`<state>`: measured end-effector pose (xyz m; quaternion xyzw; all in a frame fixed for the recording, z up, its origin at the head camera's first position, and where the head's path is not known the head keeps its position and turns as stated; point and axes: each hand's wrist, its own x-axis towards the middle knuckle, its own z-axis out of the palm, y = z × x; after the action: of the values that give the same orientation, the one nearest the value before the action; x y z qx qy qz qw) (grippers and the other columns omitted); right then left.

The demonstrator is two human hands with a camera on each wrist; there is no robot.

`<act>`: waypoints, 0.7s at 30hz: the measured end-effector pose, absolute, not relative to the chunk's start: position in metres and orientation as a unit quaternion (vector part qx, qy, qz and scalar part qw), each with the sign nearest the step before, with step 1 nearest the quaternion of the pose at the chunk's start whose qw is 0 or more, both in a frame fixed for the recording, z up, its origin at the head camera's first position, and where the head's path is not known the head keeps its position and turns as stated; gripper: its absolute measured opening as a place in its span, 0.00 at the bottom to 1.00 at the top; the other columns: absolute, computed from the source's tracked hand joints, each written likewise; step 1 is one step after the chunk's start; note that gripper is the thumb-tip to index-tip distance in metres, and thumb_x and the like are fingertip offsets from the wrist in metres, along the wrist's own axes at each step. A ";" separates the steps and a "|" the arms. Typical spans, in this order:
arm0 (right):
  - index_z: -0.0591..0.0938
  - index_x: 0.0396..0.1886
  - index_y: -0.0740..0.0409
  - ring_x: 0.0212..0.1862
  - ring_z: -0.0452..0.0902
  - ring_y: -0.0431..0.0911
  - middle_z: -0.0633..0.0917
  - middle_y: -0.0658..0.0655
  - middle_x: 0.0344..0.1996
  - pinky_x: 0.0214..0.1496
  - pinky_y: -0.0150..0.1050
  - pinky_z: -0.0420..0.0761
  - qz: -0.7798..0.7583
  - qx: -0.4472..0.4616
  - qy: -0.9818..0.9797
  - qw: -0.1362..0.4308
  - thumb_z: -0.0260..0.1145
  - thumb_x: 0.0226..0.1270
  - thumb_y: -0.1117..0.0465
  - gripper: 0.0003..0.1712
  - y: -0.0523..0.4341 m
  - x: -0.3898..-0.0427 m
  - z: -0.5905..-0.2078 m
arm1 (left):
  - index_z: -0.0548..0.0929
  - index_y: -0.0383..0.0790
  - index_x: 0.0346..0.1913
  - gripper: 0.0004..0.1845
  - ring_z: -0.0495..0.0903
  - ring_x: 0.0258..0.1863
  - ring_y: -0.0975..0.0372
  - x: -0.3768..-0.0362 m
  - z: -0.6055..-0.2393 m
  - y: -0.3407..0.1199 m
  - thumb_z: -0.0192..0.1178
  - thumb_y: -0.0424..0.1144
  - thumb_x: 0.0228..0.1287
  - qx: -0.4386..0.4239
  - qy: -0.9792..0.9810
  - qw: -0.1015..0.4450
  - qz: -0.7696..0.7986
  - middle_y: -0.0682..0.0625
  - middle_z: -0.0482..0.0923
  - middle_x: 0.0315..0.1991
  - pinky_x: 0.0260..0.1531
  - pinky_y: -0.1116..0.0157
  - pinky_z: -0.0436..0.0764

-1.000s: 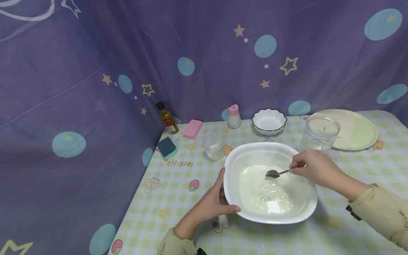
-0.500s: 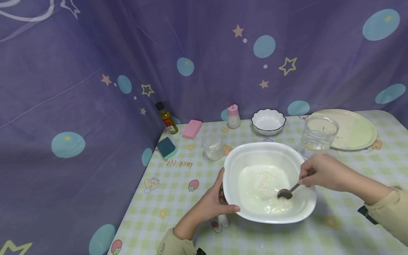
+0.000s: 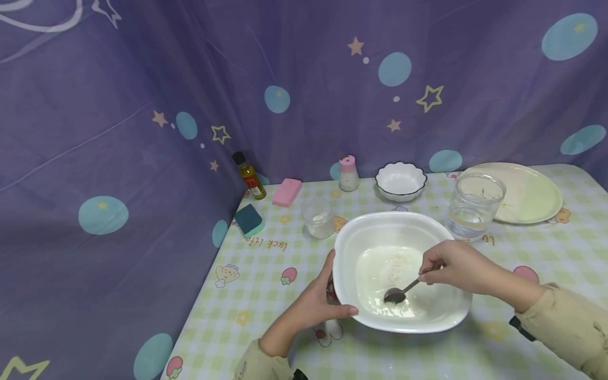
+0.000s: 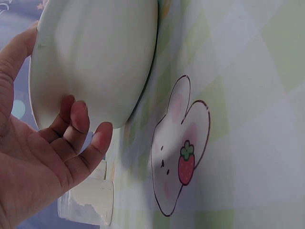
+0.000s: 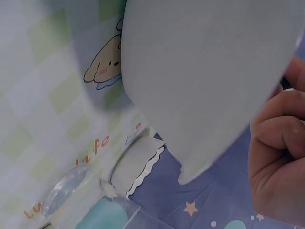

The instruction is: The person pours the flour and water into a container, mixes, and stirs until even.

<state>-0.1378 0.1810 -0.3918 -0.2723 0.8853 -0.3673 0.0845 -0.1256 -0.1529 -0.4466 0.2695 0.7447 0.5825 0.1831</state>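
A white, rounded oblong basin on the table holds a shallow, milky liquid with pale bits in it. My left hand grips the basin's left side, thumb at the rim. In the left wrist view, the curled fingers of this left hand lie against the outer wall of the basin. Over the right rim, my right hand pinches the handle of a dark metal spoon, its bowl in the liquid. The basin hides the spoon's bowl in the right wrist view, beside my curled right hand.
Behind the basin stand a clear cup with white contents, a pink-topped shaker, a scalloped bowl and a glass jar of water. An oval plate lies right; an oil bottle and sponges stand left.
My right hand has swept the spoon through the liquid, first right and toward me, then back left. The left hand and basin have stayed in place.
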 end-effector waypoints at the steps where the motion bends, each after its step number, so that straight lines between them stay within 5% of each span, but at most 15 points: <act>1: 0.84 0.22 0.42 0.23 0.70 0.32 0.82 0.36 0.19 0.25 0.30 0.70 -0.367 -0.271 0.886 0.080 0.74 0.57 0.58 0.08 0.180 -0.139 -0.393 | 0.31 0.60 0.78 0.65 0.84 0.40 0.52 -0.126 -0.447 -0.153 0.74 0.38 0.53 0.272 0.742 0.183 0.584 0.34 0.76 0.53 0.38 0.57 0.84; 21: 0.86 0.24 0.45 0.24 0.71 0.32 0.82 0.35 0.21 0.27 0.34 0.71 -0.317 -0.231 0.919 -0.044 0.74 0.56 0.63 0.08 0.170 -0.157 -0.399 | 0.31 0.60 0.78 0.66 0.83 0.39 0.56 -0.126 -0.447 -0.153 0.75 0.39 0.53 0.270 0.746 0.181 0.582 0.35 0.77 0.52 0.39 0.59 0.84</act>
<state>-0.1570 0.1702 -0.3985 -0.2310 0.9189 -0.3167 -0.0438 -0.1261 -0.1530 -0.4467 0.2701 0.7457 0.5815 0.1813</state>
